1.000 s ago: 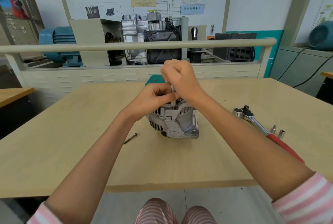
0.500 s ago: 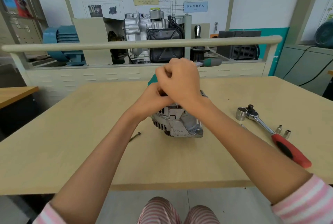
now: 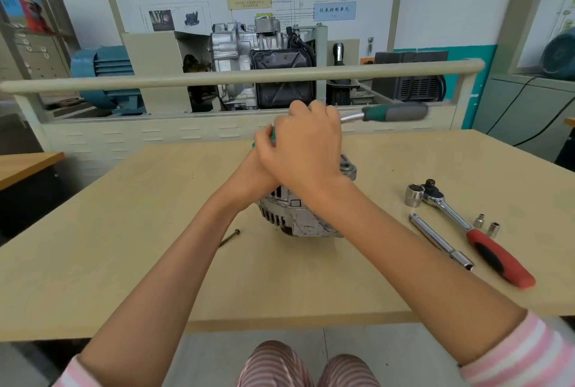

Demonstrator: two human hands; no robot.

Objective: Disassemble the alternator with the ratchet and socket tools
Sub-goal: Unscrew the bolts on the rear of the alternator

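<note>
The silver alternator (image 3: 306, 221) stands in the middle of the wooden table (image 3: 124, 262). Both hands are stacked on top of it. My right hand (image 3: 306, 150) grips the head end of a ratchet whose green and grey handle (image 3: 395, 113) points to the right. My left hand (image 3: 263, 142) lies under the right one with its fingers curled at the tool's shaft above the alternator. Most of it is hidden. A bit of teal shows behind the left fingers; what it is I cannot tell.
A long bolt (image 3: 229, 238) lies left of the alternator. To the right lie a red-handled ratchet (image 3: 485, 243) with a large socket (image 3: 414, 195), an extension bar (image 3: 438, 239) and two small sockets (image 3: 480, 220). A rail (image 3: 124, 82) and engine display stand behind the table.
My right hand has swung the green-handled ratchet round, so its handle now sticks out far to the right. The left hand has stayed on top of the alternator.
</note>
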